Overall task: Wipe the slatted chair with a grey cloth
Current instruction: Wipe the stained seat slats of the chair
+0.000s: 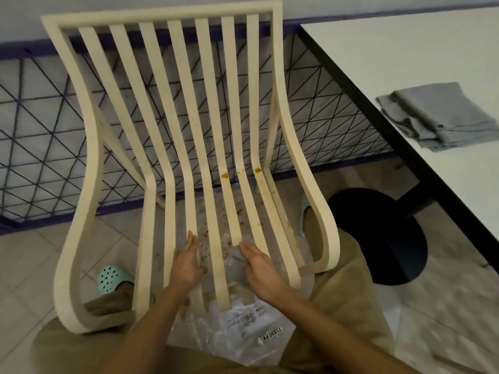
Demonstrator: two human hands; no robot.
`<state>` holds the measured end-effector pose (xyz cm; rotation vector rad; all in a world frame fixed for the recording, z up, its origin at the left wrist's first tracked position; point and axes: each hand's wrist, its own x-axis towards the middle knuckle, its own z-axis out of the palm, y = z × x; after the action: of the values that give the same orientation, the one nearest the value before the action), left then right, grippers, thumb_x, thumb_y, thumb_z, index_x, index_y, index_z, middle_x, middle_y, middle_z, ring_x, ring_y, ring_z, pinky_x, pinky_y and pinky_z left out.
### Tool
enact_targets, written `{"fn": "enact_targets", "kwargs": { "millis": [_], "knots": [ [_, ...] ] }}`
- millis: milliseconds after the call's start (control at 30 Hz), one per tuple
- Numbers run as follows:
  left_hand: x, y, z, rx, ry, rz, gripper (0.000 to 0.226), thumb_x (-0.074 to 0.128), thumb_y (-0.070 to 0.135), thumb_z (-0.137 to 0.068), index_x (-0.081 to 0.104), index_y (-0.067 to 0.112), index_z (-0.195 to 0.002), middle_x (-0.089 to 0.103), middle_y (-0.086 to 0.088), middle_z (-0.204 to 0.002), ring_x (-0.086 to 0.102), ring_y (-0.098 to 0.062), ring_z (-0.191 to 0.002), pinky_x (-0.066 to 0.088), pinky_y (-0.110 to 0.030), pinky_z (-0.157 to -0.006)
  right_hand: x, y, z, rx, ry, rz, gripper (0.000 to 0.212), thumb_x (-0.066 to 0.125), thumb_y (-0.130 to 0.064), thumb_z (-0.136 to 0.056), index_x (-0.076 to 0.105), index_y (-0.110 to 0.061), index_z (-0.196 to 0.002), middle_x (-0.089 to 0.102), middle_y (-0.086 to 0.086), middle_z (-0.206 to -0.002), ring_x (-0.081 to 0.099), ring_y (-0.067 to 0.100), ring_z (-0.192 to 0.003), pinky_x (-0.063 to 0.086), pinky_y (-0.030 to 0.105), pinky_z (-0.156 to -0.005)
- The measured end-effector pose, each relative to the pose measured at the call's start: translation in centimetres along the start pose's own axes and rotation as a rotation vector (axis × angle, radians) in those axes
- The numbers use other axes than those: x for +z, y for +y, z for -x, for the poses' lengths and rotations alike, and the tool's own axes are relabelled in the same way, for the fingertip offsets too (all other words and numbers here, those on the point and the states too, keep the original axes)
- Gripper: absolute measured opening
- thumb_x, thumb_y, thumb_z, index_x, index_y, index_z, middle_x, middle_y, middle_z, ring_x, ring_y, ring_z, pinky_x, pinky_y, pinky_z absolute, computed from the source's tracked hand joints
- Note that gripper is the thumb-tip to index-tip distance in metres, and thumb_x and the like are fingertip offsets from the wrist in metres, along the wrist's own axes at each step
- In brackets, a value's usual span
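While the left hand point(186, 263) lay flat-fingered on the curved cream chair point(162, 14), the right hand point(260, 267) pressed straight fingers onto 1 crumpled grey cloth point(237, 263).

A clear plastic bag point(229, 344) lies under the front slat ends of the slatted chair point(162, 15). Its small white label point(272, 334) reads "T1830 PX", upside down from here. Several fainter printed lines point(243, 317) on the bag nearer the chair are too blurred to read.
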<state>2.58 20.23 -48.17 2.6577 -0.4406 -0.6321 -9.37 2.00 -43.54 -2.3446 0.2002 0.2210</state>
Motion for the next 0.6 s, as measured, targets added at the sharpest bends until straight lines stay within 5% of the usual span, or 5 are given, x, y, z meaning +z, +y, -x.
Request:
{"fn": "enact_targets", "kwargs": {
  "millis": [100, 267, 400, 600],
  "knots": [
    [-0.8, 0.0, -0.3, -0.004, -0.057, 0.073, 0.096, 0.075, 0.019, -0.084, 0.012, 0.015, -0.156, -0.001, 0.004, -0.164, 0.021, -0.017, -0.147, 0.029, -0.028, -0.113, 1.5, 0.1, -1.2, 0.084, -0.06, -0.012, 0.059, 0.036, -0.001, -0.101, 0.013, -0.006, -0.156, 0.003, 0.008, -0.164, 0.006, 0.021, -0.151, 0.004, 0.02, -0.119],
    [-1.9, 0.8, -0.5, 0.016, 0.025, 0.116, 0.067, 0.062, 0.013, -0.091, 0.033, 0.015, -0.151, 0.021, -0.004, -0.161, 0.021, -0.021, -0.147, 0.024, -0.03, -0.116, 4.6, -0.4, -1.8, 0.185, -0.156, 0.114, 0.083, 0.047, -0.016, -0.099, -0.015, -0.009, -0.153, -0.028, 0.005, -0.159, 0.008, 0.036, -0.149, 0.028, 0.049, -0.117],
    [-0.5, 1.4, -0.5, 0.121, 0.102, 0.079, 0.058, 0.055, 0.014, -0.094, 0.035, 0.013, -0.149, 0.028, -0.007, -0.157, 0.024, -0.023, -0.145, 0.018, -0.026, -0.116, 5.8, -0.5, -2.3, 0.203, -0.104, 0.155, 0.085, 0.044, -0.021, -0.098, -0.02, -0.009, -0.152, -0.039, -0.001, -0.153, 0.002, 0.035, -0.15, 0.032, 0.048, -0.115],
    [1.9, 2.3, -1.6, 0.088, 0.114, -0.017, 0.054, 0.035, 0.027, -0.104, 0.019, 0.018, -0.155, 0.009, -0.003, -0.163, -0.004, -0.022, -0.151, 0.0, -0.034, -0.12, 6.5, -0.1, -3.0, 0.206, -0.085, 0.246, 0.084, 0.043, -0.019, -0.096, -0.019, -0.011, -0.153, -0.039, 0.0, -0.154, -0.008, 0.036, -0.15, 0.041, 0.041, -0.109]
  ]
}}
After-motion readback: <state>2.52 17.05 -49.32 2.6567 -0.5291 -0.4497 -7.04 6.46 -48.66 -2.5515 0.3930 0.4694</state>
